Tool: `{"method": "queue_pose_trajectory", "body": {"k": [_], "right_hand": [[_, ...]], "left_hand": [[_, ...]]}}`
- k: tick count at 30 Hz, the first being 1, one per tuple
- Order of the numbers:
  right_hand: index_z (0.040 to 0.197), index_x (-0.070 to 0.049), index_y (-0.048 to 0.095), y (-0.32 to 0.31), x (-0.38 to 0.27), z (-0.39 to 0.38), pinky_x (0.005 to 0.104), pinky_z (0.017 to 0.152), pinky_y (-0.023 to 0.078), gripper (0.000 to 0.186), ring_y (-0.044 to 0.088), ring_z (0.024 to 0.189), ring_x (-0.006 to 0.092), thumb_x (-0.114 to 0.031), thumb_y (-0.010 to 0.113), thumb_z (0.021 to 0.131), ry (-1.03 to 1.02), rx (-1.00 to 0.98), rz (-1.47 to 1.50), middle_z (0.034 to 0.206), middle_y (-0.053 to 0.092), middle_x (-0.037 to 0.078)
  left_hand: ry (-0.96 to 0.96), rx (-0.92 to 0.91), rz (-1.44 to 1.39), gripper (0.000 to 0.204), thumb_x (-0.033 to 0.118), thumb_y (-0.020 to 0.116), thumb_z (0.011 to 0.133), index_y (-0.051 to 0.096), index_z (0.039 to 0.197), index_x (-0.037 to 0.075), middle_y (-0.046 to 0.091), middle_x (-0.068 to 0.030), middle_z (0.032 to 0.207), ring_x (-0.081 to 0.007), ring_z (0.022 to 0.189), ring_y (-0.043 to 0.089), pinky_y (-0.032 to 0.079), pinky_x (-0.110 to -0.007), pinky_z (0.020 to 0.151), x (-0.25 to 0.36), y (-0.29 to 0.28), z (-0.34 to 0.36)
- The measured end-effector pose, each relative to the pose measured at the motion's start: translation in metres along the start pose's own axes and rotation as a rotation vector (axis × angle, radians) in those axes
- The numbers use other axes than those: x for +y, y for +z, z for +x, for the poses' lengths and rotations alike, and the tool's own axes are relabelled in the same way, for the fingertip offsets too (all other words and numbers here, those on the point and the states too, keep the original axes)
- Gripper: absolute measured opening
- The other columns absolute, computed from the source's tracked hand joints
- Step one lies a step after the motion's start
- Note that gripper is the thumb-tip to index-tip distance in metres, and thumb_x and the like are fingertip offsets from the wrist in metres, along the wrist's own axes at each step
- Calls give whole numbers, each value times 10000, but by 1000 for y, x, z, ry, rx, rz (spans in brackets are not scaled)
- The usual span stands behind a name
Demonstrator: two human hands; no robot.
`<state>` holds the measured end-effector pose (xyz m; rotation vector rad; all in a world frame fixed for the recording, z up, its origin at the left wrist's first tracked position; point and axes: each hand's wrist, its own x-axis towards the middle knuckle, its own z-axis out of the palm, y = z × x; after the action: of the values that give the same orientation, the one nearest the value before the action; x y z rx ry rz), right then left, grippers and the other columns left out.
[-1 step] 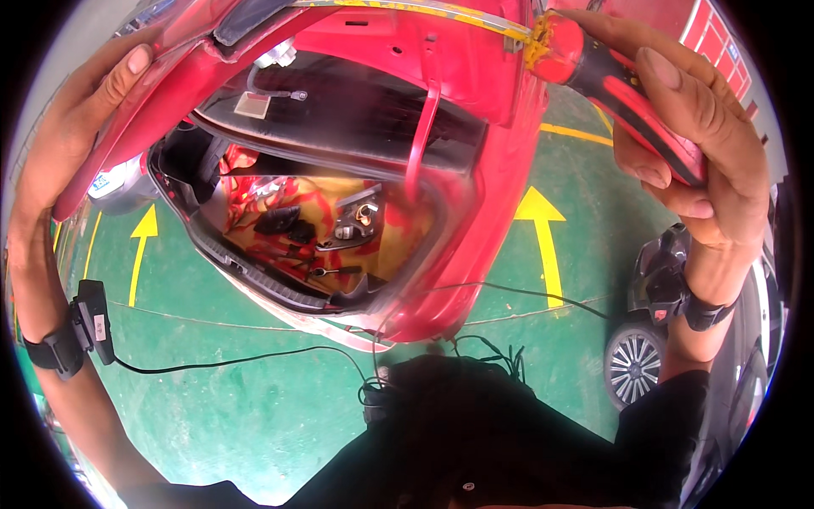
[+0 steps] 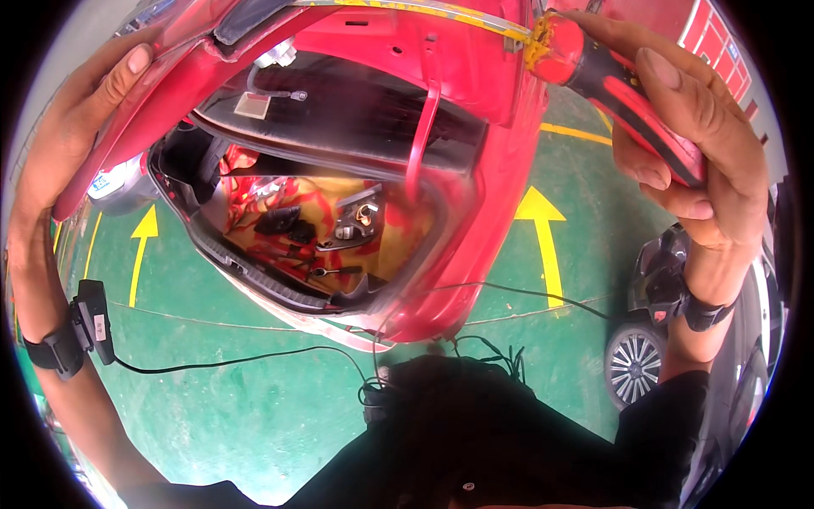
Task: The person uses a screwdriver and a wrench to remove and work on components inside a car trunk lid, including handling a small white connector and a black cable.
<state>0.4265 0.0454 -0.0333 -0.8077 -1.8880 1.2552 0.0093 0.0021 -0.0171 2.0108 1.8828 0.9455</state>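
Observation:
Overhead, the raised red trunk lid (image 2: 148, 136) of a car spans the top of the head view. My left hand (image 2: 80, 110) grips its left edge, thumb on the near face and fingers hidden behind. At the upper right my right hand (image 2: 716, 136) is closed round the red-and-black handle of a screwdriver (image 2: 615, 89). Its long shaft, smeared with yellow, runs leftward across the lid. The tip is not clearly visible; a dark panel (image 2: 246, 19) lies near that end. A white fitting with a loose wire connector (image 2: 298, 96) hangs beneath the lid.
Below is the open trunk, lined with red-and-yellow cloth (image 2: 398, 246), holding a lamp-like part (image 2: 354, 222), a ratchet wrench (image 2: 335, 271) and dark objects. A red hinge arm (image 2: 424, 140) crosses it. Cables (image 2: 246, 363) hang near my body. A dark car's wheel (image 2: 634, 365) is at right.

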Motion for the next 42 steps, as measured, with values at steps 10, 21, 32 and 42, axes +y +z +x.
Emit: {"method": "queue_pose_trajectory", "body": {"k": [10, 21, 32, 42], "right_hand": [[1406, -62, 525, -2, 9, -6, 129, 325, 257, 466, 397, 434, 19, -360, 443, 1057, 7, 8, 79, 619, 506, 24], [1345, -63, 590, 26, 17, -28, 120, 354, 273, 420, 489, 513, 24, -336, 521, 1033, -98, 177, -274, 807, 651, 35], [1270, 46, 605, 50, 85, -59, 206, 582, 402, 503, 494, 638, 53, -341, 668, 956, -109, 163, -92, 791, 598, -3], [1330, 25, 554, 70, 146, -37, 201, 570, 392, 457, 488, 664, 39, -304, 587, 1015, 111, 61, 397, 851, 618, 11]], "left_hand": [[-26, 66, -33, 578, 456, 554, 1002, 546, 1353, -2, 648, -95, 1115, -123, 966, 619, 488, -234, 836, 4, 3, -1], [24, 29, 18, 598, 471, 547, 1001, 545, 1351, -13, 646, -100, 1111, -124, 964, 613, 484, -232, 841, 4, -1, 2], [24, 24, 93, 606, 495, 517, 1009, 545, 1374, 13, 652, -103, 1110, -117, 939, 618, 483, -217, 819, 8, 3, 7], [2, 81, 93, 613, 523, 471, 1020, 573, 1350, 16, 669, -84, 1044, -94, 867, 618, 490, -213, 764, 18, 0, 12]]}}
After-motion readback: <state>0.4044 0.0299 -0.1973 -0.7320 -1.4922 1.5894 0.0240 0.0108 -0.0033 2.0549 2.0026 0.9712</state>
